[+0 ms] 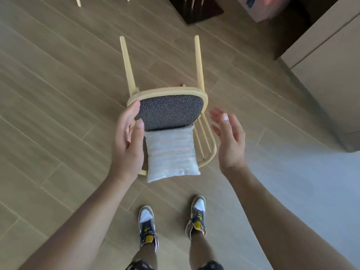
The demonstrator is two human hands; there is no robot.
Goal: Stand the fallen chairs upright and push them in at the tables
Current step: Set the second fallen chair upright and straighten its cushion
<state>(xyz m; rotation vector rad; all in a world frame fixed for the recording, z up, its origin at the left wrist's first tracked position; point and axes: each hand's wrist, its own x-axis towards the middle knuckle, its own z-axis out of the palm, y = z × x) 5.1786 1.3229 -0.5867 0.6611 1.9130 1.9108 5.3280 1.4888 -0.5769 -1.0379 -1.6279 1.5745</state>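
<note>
Chair (169,112) on back on floor, legs pointing away, pillow (172,153) against backrest. Left hand (128,141) at seat's left edge, fingers (134,109) touching rim, loosely curled. Right hand (228,139) just right of seat, spread, empty.

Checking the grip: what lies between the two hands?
Head view: the fallen yellow wooden chair's dark speckled seat and a striped white cushion, between left hand and right hand.
</note>
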